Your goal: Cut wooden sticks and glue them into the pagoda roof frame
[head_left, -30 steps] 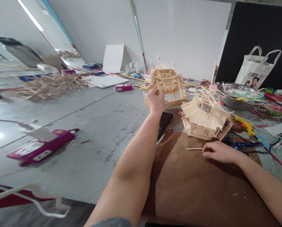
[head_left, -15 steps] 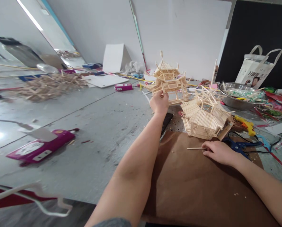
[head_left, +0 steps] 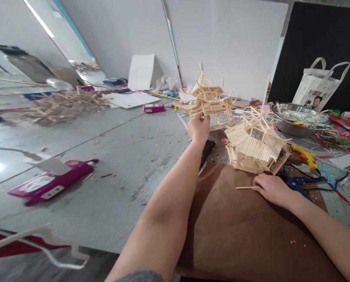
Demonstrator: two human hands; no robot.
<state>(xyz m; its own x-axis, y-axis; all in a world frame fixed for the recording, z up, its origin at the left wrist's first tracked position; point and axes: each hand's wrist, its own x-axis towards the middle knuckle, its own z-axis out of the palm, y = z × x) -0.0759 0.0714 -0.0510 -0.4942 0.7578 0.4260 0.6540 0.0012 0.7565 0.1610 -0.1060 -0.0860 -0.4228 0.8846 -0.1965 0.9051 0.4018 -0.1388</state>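
Note:
With fingers closed, my left hand grips the near left side of a tiered pagoda model built from thin wooden sticks. In my right hand is a short wooden stick, its free end pointing left just above or on the brown sheet. Right behind that hand stands a second, wider stick model with a slatted sloping roof and one tall upright stick. Blue-handled cutters lie to the right of the hand. My fingertips on the pagoda are partly hidden.
A yellow glue gun and a metal bowl of wrapped pieces are at right. A dark phone-like slab lies by my left forearm. Purple power strip and a pile of sticks are on the left. A bag stands behind.
My right hand has shifted slightly right and the stick with it, now a little lower and more level. My left hand stays on the pagoda model.

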